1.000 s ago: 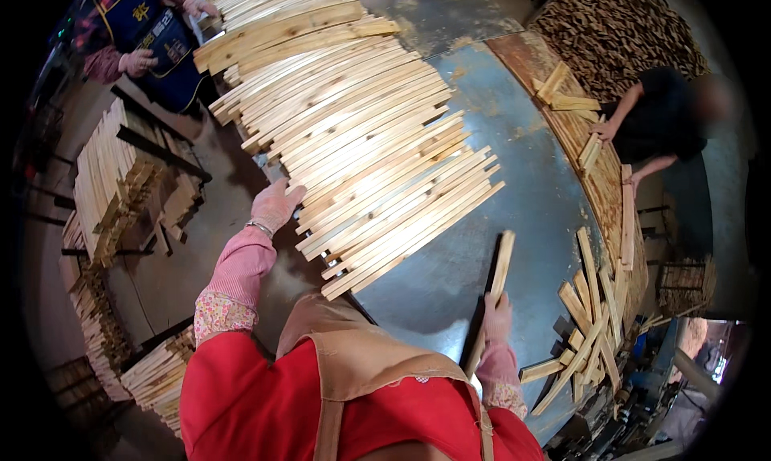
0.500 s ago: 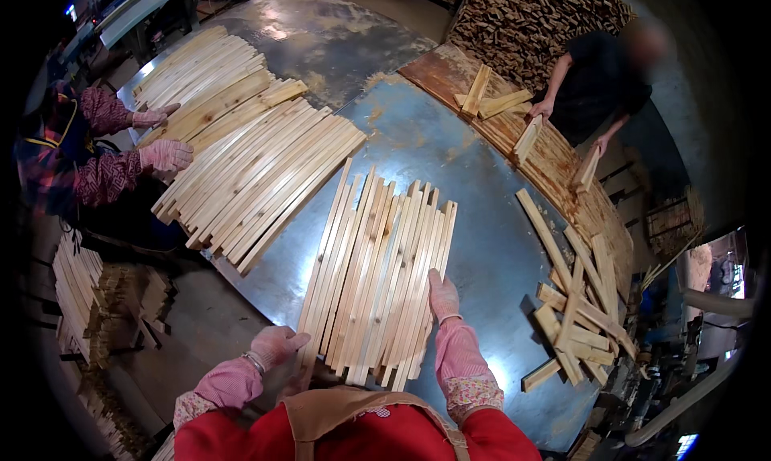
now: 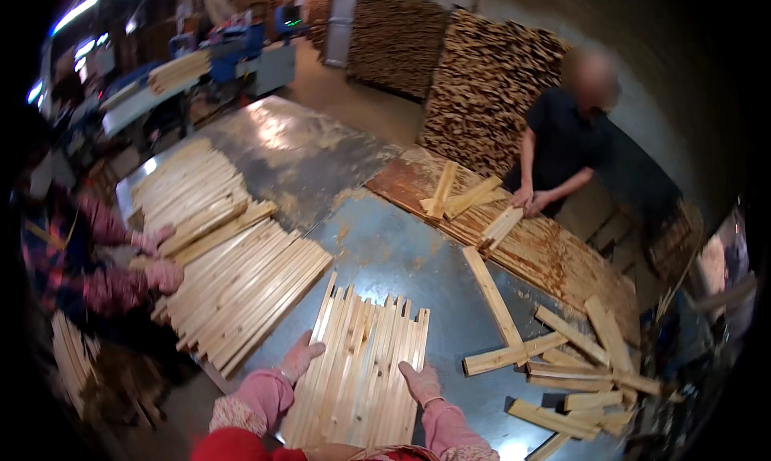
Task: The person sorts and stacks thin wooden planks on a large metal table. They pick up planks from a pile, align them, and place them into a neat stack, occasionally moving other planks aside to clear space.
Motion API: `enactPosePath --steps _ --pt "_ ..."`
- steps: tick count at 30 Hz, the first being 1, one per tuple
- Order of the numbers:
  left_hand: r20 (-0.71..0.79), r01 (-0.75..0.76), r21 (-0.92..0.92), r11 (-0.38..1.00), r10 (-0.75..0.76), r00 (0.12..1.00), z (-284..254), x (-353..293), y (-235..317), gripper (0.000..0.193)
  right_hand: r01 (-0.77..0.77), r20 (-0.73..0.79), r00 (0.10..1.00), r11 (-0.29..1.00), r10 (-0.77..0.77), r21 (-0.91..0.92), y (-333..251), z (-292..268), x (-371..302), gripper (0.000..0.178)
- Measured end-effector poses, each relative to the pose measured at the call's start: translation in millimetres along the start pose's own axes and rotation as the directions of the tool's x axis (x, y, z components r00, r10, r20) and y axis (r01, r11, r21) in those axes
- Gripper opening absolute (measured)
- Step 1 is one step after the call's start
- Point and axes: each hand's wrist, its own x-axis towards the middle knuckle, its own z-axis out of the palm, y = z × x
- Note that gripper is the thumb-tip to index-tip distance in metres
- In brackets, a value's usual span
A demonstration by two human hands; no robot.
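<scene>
Two unclenched hands [image 3: 302,356] [image 3: 422,384] against wooden strips [image 3: 360,373]

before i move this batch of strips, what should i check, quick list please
1. Left hand at the left edge of the batch of strips: ok.
2. Right hand at its right edge: ok.
3. Far ends flush: not ok, they are staggered.
4. Near ends flush: cannot tell, hidden at the lower edge.
5. Batch apart from the loose pieces on the right: ok, bare tabletop between.
6. Left co-worker's hands away from the batch: ok.
</scene>
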Motion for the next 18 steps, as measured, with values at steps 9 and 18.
enactPosePath --steps 9,18 --pt "0.206 0.092 -0.295 0.951 -0.031 0.978 15 -23 88 0.084 -0.018 0.071 0.996 0.685 -0.049 0.728 -67 -79 -42 0.086" --pt "0.205 -0.490 -0.467 0.736 0.629 0.750 -41 -20 267 0.080 0.709 -0.412 0.676 0.387 -0.610 0.590 -219 -175 -74 0.092"
